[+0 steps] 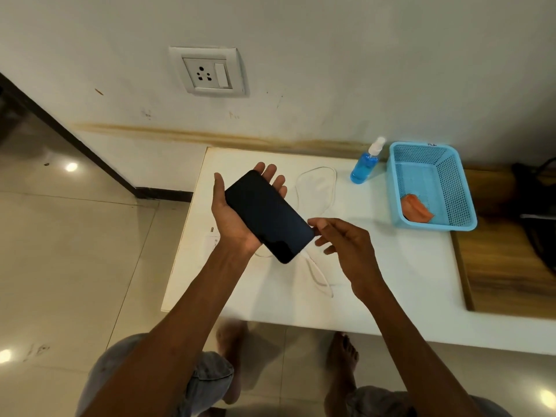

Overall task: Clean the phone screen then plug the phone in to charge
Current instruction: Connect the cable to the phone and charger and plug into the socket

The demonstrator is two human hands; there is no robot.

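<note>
A black phone (267,215) lies screen up, dark, across the palm of my left hand (228,218) above the white table (391,266). My right hand (346,248) is at the phone's near right edge, with the thumb and forefinger pinching that edge and the other fingers loose. A white charging cable (316,188) loops over the table beneath the phone. Its white plug adapter (210,240) lies at the table's left edge, partly hidden by my left wrist. A white wall socket (207,72) with its switch is on the wall above the table.
A blue spray bottle (364,168) stands at the back of the table against the wall. Beside it on the right is a blue mesh basket (433,227) holding an orange cloth (416,210). Right of the table is a wooden surface; tiled floor lies to the left.
</note>
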